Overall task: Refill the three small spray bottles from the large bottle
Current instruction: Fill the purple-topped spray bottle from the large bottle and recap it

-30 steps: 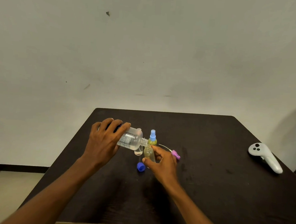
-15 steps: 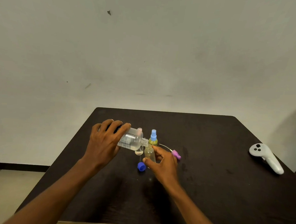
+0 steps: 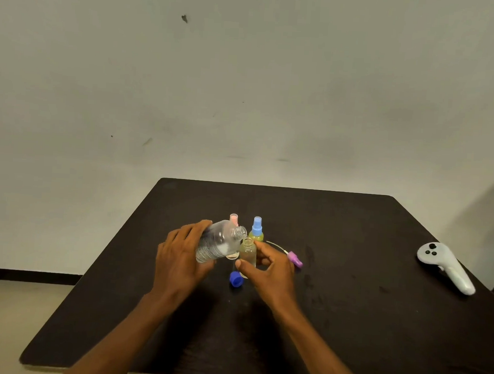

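nearest to the person, the two forearms come in over the dark table [image 3: 347, 323]. a blue cap [image 3: 236, 279] lies between the hands, just in front of the open small bottle [image 3: 248, 252]. i judge it belongs to the large bottle and is kept close to be taken again.

the right hand [image 3: 269, 270] grips the open small bottle, thumb on the near side and fingers curled round the far side, so that it stands upright and does not tip under the pour. the left hand [image 3: 180, 258] is wrapped round the body of the clear large bottle [image 3: 216, 242]. this bottle is tilted, with its open neck just beside and a little above the small mouth. whether liquid runs now, i cannot tell.

the purple spray head [image 3: 295, 259] with its thin tube lies on the table just right of the right hand, taken off so that the mouth is free.

behind, the blue-topped spray bottle [image 3: 256, 230] stands very near the open one. the pink-topped spray bottle [image 3: 233, 219] is half hidden behind the large bottle. both crowd the pouring place and could be knocked over.

well apart, near the right edge, lies a white controller [image 3: 446, 267]. beyond is a plain wall [image 3: 245, 100].
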